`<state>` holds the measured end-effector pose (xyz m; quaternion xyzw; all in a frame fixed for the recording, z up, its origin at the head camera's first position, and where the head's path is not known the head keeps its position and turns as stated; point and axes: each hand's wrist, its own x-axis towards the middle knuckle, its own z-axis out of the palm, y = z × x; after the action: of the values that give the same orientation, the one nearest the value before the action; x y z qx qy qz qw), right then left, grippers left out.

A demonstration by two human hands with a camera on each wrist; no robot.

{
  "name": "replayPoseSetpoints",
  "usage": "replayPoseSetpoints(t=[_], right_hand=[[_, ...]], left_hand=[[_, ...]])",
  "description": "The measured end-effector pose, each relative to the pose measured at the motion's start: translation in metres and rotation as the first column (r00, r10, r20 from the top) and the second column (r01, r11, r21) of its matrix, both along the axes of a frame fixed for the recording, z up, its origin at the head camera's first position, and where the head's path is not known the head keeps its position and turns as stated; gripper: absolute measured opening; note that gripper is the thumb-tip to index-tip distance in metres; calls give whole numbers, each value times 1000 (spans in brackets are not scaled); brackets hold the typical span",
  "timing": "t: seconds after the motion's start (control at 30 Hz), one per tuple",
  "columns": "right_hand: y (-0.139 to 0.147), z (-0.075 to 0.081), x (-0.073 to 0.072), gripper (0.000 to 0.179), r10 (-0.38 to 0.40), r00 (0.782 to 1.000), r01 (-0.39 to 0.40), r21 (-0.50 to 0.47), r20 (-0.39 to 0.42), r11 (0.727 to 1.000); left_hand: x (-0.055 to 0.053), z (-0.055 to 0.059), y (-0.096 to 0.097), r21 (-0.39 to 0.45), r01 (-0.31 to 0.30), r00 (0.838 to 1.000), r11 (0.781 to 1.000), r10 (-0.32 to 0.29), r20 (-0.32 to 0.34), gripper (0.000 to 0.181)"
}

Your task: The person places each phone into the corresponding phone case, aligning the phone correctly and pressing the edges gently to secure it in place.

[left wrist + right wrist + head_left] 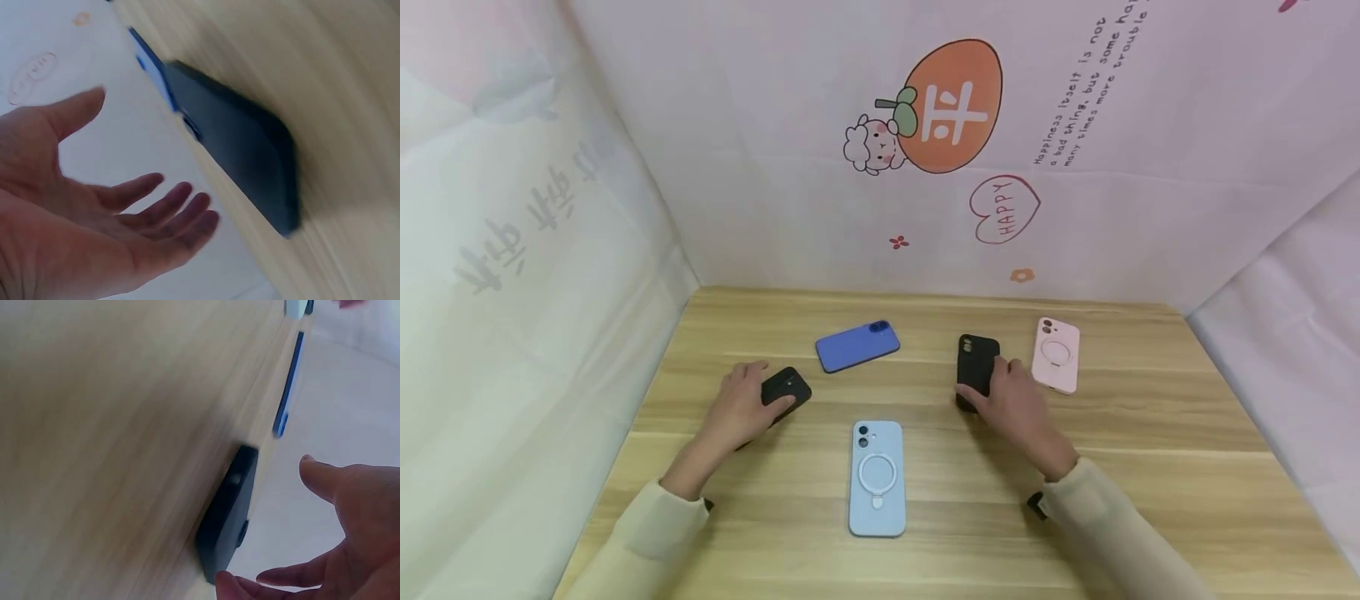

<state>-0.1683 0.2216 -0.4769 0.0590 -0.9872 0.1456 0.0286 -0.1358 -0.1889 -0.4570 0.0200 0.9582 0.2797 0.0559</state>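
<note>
At the left of the table, my left hand [737,404] hovers over a black phone-shaped object [790,385], partly covering it. The left wrist view has the left hand's fingers [181,206] spread and relaxed, apart from the dark slab [244,150]. Over on the right, my right hand [1015,404] reaches over a black phone [977,357] with camera lenses at its top corner. In the right wrist view the thumb [322,478] stands off that phone [225,512], and the fingertips are close to its near end; whether they touch it I cannot tell.
A blue phone [853,346] lies at the back centre. Nearer, in the middle, is a light blue phone [880,512] with a ring on its back. A pink phone [1058,377] with a ring lies right of my right hand. White printed cloth [775,208] walls the table.
</note>
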Motion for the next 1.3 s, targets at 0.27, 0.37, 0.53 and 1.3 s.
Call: replayPoseSetpoints(t=[0.27,0.37,0.53,1.3], right_hand=[[5,-15,-16,98,-37,996,34,40,81,999],[5,-18,-18,100,-48,995,44,57,83,997],[2,-19,-20,102,-60,994,54,74,91,996],[10,-8,-31,106,-97,958,115,-52,271,992]], left_hand=[[3,-8,-17,-113,29,997,993,-21,70,85],[3,-13,-15,-186,46,997,982,-34,67,87],[1,-18,-10,-288,54,998,956,-40,54,84],[-6,-21,-9,-205,-37,999,978,42,20,77]])
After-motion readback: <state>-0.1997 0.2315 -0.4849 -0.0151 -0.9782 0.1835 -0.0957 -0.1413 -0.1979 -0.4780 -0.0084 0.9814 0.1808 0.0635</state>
